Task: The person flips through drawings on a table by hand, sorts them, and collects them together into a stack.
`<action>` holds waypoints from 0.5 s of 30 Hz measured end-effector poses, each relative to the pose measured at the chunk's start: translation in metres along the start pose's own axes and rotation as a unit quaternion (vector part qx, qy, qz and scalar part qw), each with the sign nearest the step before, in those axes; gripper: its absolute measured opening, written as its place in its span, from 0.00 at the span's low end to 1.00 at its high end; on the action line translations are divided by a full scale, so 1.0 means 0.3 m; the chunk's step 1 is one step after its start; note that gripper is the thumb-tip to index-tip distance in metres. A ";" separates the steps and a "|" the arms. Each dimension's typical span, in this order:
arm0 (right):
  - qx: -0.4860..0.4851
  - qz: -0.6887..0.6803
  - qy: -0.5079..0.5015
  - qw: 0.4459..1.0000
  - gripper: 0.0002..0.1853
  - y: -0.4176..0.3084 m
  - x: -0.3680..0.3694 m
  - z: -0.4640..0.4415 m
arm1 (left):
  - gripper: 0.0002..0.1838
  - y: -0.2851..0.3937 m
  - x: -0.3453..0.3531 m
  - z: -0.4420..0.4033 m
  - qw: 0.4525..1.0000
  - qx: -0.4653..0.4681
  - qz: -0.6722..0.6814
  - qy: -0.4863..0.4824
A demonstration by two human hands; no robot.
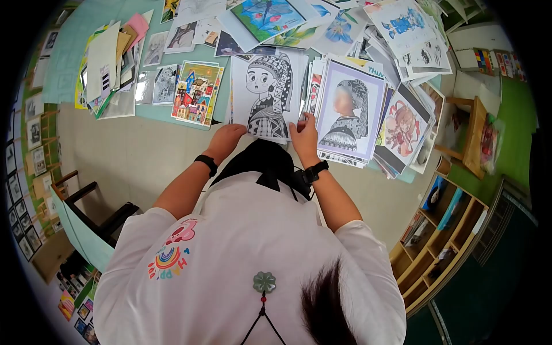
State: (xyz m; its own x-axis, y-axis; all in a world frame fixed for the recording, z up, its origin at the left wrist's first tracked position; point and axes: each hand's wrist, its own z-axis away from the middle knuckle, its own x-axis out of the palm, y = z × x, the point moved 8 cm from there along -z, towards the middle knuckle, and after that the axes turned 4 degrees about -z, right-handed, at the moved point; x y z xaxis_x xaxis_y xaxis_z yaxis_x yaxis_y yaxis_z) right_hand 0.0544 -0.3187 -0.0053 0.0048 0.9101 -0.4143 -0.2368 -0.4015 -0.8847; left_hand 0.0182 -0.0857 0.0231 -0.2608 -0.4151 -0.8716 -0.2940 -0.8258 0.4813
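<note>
A black-and-white patterned drawing (267, 86) of a girl in a headscarf lies at the table's near edge, its lower edge close to my body. My left hand (227, 140) pinches its lower left corner, the fingertips pressed together at the paper. At the lower right edge my right hand (305, 137) grips the sheet, thumb on the paper's side and fingers curled. Just right of that hand is a similar portrait drawing (351, 109) with a pale purple border, on top of a stack. A colourful picture of houses (196, 95) lies to the left of the drawing.
Loose papers (112, 66) pile up at the table's left, and a dragonfly picture (267, 20) lies at the back. A red-haired figure drawing (402, 126) tops a stack on the right. A chair (95, 207) stands at left, a wooden shelf (440, 241) at right.
</note>
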 end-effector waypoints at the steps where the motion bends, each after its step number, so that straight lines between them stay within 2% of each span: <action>1: 0.015 -0.012 0.004 1.000 0.16 0.004 -0.011 0.001 | 0.07 0.005 -0.010 0.002 1.000 -0.015 0.003 0.005; 5: 0.012 -0.004 -0.010 1.000 0.09 -0.001 -0.079 0.013 | 0.06 0.012 -0.040 0.010 0.996 -0.087 0.034 0.000; 7: 0.010 0.023 0.013 1.000 0.08 -0.012 -0.142 0.031 | 0.05 0.037 -0.062 0.016 0.995 -0.060 0.057 0.057; 8: -0.021 0.043 0.036 0.998 0.09 0.011 -0.164 0.038 | 0.05 0.048 -0.072 0.017 0.993 -0.046 0.070 0.085; 12: 0.059 -0.037 0.005 0.998 0.13 0.102 -0.183 0.070 | 0.05 0.062 -0.059 0.017 0.992 -0.029 0.076 0.101; 15: 0.100 -0.048 -0.001 0.994 0.17 0.094 -0.172 0.081 | 0.04 0.053 -0.042 0.013 0.991 -0.033 0.082 0.098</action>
State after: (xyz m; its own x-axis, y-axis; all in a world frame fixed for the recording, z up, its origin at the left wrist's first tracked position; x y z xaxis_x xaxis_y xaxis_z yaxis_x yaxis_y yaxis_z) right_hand 0.0238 -0.3746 -0.0038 0.0349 0.9436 -0.3293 -0.4230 -0.2846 -0.8603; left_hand 0.0133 -0.0922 0.0421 -0.1148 -0.6066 -0.7867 -0.1998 -0.7616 0.6164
